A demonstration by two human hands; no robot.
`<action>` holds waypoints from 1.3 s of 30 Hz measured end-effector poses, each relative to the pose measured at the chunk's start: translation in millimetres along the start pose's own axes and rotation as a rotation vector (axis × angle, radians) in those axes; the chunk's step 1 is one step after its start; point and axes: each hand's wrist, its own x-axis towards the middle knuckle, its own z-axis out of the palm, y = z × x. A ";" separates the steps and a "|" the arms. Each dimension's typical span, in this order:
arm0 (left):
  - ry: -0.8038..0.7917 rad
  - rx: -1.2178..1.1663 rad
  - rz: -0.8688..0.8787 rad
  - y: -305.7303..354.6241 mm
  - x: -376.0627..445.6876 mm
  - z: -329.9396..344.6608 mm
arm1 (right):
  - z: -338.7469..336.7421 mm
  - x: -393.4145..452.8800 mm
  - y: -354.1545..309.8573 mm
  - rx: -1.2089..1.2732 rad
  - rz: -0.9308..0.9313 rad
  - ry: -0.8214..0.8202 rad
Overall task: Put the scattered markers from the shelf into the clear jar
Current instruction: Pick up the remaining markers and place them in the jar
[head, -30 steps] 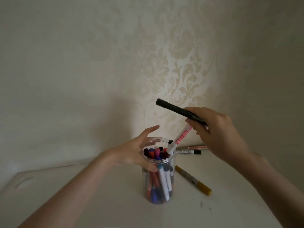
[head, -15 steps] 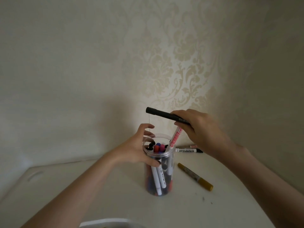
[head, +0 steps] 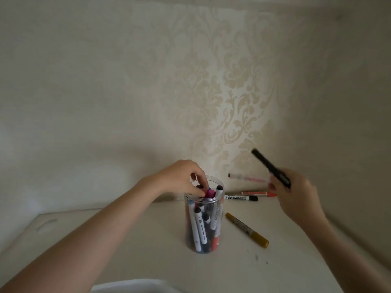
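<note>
Two hands are at work in the lower half of the frame, and each is placed for a reason. Your left hand (head: pixel 182 178) sits over the mouth of the clear jar (head: pixel 204 216), just below centre, fingertips dipped among the caps of the markers already standing inside. That looks like nudging them aside to open a gap, and it also steadies the jar; whether those fingers pinch any one marker you cannot tell, as they bunch together over the caps.

Your right hand (head: pixel 296 197), at centre right, is closed on two markers at once. The black marker (head: pixel 268 166) sticks up and to the left out of your fist, and a pink-and-white marker (head: pixel 247 178) points left from under your fingers, blurred. Carrying a pair saves a trip, but the jar is crowded, so I would feed them one at a time, cap end up, into the gap your left hand makes.

Three markers lie loose on the shelf (head: pixel 148 240). A red marker (head: pixel 259 194) and a whiteboard marker (head: pixel 241 197) lie side by side against the wall, right of the jar's rim. A yellow marker (head: pixel 246 229) lies slanted in front, near the jar's right side but apart from it.
</note>
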 end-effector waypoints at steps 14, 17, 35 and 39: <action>-0.335 0.385 -0.055 35.3 35.4 7.6 | 39.7 -63.1 138.2 -0.315 0.177 -0.418; -0.134 0.195 -0.012 24.9 27.1 1.9 | 24.8 -50.2 126.1 -0.231 0.162 -0.498; 0.163 -0.202 0.066 -30.5 -30.2 51.9 | 24.5 -22.6 36.4 -0.203 -0.167 -0.366; 0.132 -0.272 0.116 -29.1 -28.0 41.1 | 29.3 -3.3 -48.1 -0.078 -0.315 -0.477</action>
